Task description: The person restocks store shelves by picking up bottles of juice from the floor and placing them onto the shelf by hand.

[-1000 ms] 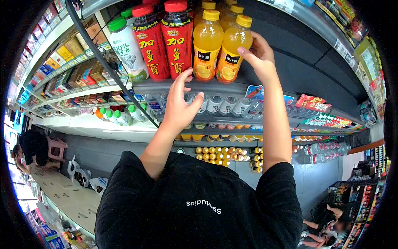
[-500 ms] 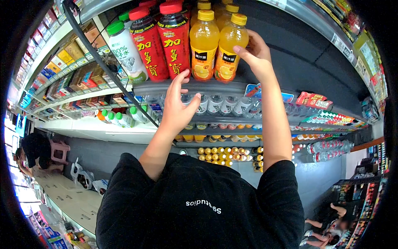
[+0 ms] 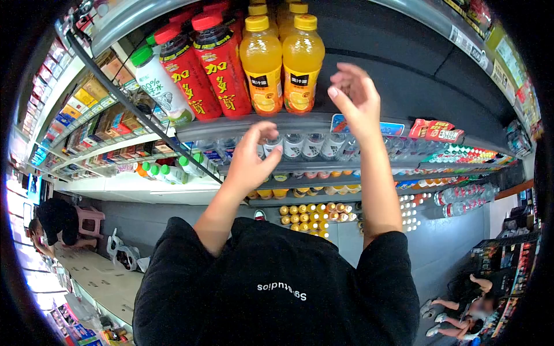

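Both hands (image 3: 253, 157) (image 3: 360, 104) are empty and loosely open near yellow-capped clear bottles (image 3: 264, 78) filled with orange drink (image 3: 303, 53).

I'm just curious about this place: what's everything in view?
Orange bottles: two in front, more behind, yellow caps, on black shelf
Red bottles: two in front, more behind, left of those
White bottle: one in front, green cap, left of red
Tags: several, including blue and red, shelf edges
Clear bottles: many, white labels, shelf below
Yellow-topped bottles: many, lower centre
Boxes: many, mixed colours, left racks
Stool: one, pink, left
Bags: several, white, lower left
Other people: at least two, left and lower right
Shirt: one, black, bottom centre
Left hand: one, bare, empty, below front bottles
Right hand: one, bare, empty, right of orange bottles
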`<state>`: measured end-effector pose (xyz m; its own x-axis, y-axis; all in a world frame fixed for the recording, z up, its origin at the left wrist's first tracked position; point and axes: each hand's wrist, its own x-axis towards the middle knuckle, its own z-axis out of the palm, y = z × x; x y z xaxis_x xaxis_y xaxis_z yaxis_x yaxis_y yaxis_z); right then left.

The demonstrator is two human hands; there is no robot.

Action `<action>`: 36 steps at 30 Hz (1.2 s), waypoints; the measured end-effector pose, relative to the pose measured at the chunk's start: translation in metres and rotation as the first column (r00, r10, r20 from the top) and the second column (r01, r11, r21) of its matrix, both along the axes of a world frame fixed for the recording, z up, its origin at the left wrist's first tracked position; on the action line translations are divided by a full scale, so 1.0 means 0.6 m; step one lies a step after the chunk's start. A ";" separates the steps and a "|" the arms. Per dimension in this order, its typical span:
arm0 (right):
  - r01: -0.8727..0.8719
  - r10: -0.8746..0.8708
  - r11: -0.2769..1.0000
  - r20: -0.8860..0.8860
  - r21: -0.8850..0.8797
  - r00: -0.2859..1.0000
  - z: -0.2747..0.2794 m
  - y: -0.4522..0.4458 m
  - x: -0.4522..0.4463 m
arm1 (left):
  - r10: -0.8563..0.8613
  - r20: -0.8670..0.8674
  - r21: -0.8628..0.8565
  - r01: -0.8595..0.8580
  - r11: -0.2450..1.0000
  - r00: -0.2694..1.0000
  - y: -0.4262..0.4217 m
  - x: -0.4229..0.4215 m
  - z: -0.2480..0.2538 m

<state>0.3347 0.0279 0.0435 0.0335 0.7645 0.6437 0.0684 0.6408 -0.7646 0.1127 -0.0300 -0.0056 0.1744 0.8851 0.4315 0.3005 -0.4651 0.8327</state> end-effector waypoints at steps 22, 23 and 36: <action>0.183 -0.276 0.716 -0.033 -0.674 0.961 -0.401 -0.396 0.124 | -0.767 -0.437 -0.654 0.420 0.630 0.470 -0.047 0.159 -0.260; 0.187 -0.311 0.698 -0.057 -0.691 0.949 -0.410 -0.415 0.123 | -0.765 -0.397 -0.686 0.390 0.614 0.507 -0.049 0.154 -0.307; 0.325 -0.522 0.188 0.187 -0.927 0.832 -0.641 -0.608 0.096 | -0.846 -0.515 -0.851 0.199 0.485 -0.137 -0.095 0.154 -0.480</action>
<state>0.3924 -0.3370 -0.3414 0.5654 0.6618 -0.4923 -0.0775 -0.5516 -0.8305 0.2049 -0.0869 -0.2933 0.5712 0.1874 -0.7991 0.6740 -0.6627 0.3264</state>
